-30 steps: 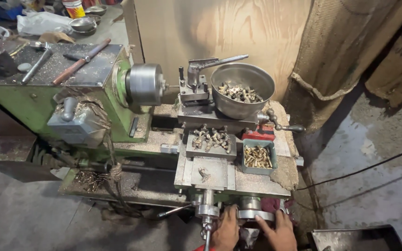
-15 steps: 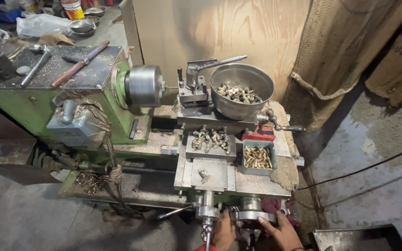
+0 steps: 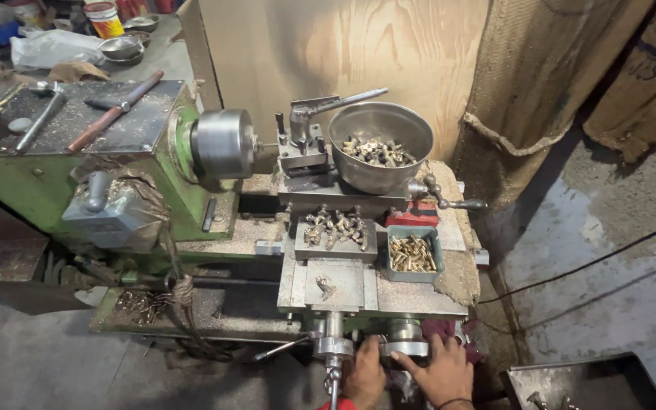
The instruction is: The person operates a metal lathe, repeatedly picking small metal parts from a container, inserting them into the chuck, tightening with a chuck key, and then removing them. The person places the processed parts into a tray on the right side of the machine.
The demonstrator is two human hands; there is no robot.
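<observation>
A: Nearest first. Your left hand (image 3: 364,377) sits at the bottom edge, fingers curled together round the small handwheel (image 3: 333,348) at the front of the lathe (image 3: 191,197). Grip looks closed on it, though the palm side is hidden.

B: And your right hand (image 3: 443,373)?

A: Just beside the left, laid flat, fingers spread apart, tips touching the larger dial (image 3: 405,348) to the right of the handwheel. It clamps nothing. A dark band shows at that wrist. Red rag (image 3: 449,331) bunched under the dial, right of it.

B: Noted. Next row back?

A: Flat slide (image 3: 335,282) straight above your hands, one small brass piece lying on it. To its right a small green tray (image 3: 412,254) full of bright brass parts. Behind the slide, a shallow grey tray (image 3: 335,231) of duller fittings.

B: Further?

A: Red block (image 3: 411,219) behind the green tray. Then the steel bowl (image 3: 380,146), holding more fittings, resting on the carriage just right of the toolpost (image 3: 303,144), whose lever points up and right. Crank handle (image 3: 449,199) sticks out below the bowl on the right.

B: Left side?

A: Chuck (image 3: 222,144) faces the toolpost, close by. Green headstock behind it, tools lying on top: a hammer (image 3: 115,111) and a wrench (image 3: 38,121).

B: Farthest?

A: Plywood sheet (image 3: 343,53) behind the bowl, sacking (image 3: 540,83) to its right, cable (image 3: 594,262) across the wet floor.
</observation>
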